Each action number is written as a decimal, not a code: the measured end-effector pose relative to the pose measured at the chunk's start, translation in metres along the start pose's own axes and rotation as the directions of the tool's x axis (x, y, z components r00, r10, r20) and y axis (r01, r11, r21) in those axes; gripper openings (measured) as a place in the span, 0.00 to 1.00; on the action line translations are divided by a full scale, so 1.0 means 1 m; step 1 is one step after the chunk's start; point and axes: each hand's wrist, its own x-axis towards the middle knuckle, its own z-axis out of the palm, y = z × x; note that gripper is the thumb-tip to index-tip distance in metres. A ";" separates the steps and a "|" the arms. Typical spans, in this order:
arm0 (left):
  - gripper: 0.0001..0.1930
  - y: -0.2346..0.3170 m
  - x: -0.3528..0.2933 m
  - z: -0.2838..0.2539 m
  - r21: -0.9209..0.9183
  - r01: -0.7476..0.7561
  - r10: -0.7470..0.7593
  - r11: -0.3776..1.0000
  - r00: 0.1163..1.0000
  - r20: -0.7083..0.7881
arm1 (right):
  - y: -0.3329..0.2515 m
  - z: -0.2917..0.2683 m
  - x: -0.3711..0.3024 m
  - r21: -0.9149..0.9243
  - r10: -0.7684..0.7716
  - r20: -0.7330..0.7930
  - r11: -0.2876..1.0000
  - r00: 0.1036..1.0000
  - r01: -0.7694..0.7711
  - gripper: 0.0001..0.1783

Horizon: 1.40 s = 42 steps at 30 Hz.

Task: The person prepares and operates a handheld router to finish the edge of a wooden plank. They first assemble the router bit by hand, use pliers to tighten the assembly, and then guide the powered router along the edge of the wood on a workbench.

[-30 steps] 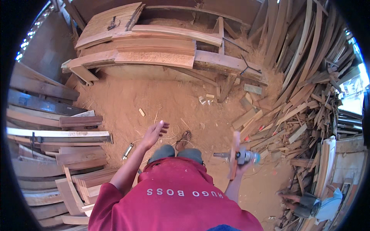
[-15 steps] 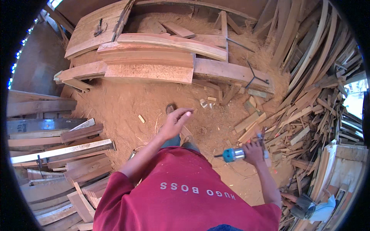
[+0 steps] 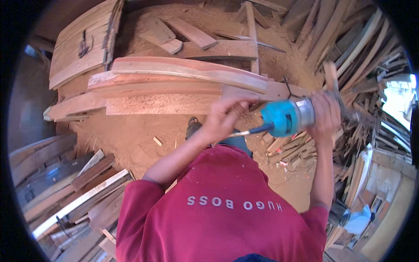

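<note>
My right hand (image 3: 325, 114) is closed round the silver body of a teal corded power tool (image 3: 279, 118), which looks like a trim router. The tool lies sideways, its teal end and dark cord (image 3: 262, 128) pointing left. Beyond the hand, a blurred wooden piece (image 3: 330, 75) and grey metal show at the tool's other end. My left hand (image 3: 224, 115) hovers left of the teal end, above the cord, its bent fingers smeared by motion. Whether it touches anything is unclear. Just beyond both hands lie long planks (image 3: 163, 102), with a curved-edged board (image 3: 187, 72) on top.
Stacked boards (image 3: 94, 192) fill the left side. Piled offcuts and leaning strips (image 3: 371, 65) crowd the right. A clamp (image 3: 83, 43) lies on a panel (image 3: 70, 65) at the far left. Loose boards (image 3: 192, 32) lie behind the planks, on sawdust-covered ground.
My right hand has raised the router forward and nearer the view. My left hand has moved right, close to the tool's teal end. The planks now appear lower in the view.
</note>
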 end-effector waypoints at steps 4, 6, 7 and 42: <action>0.17 0.002 0.035 -0.040 -0.318 0.014 -0.067 0.948 0.986 -0.155 | 0.010 0.068 0.104 0.184 -0.064 -0.256 0.976 0.965 0.114 0.26; 0.18 0.002 0.049 -0.061 -0.120 -0.001 -0.036 0.993 0.952 -0.305 | 0.012 0.103 0.148 0.255 -0.095 -0.313 0.950 0.945 0.180 0.28; 0.18 0.000 0.059 -0.068 -0.099 -0.002 -0.033 0.995 0.939 -0.343 | 0.012 0.120 0.169 0.319 -0.068 -0.339 0.930 0.938 0.182 0.29; 0.19 -0.208 -0.008 -0.363 0.176 0.829 0.437 0.531 -0.090 -0.895 | -0.145 0.411 0.236 0.853 -0.510 0.349 -0.175 0.786 -0.492 0.40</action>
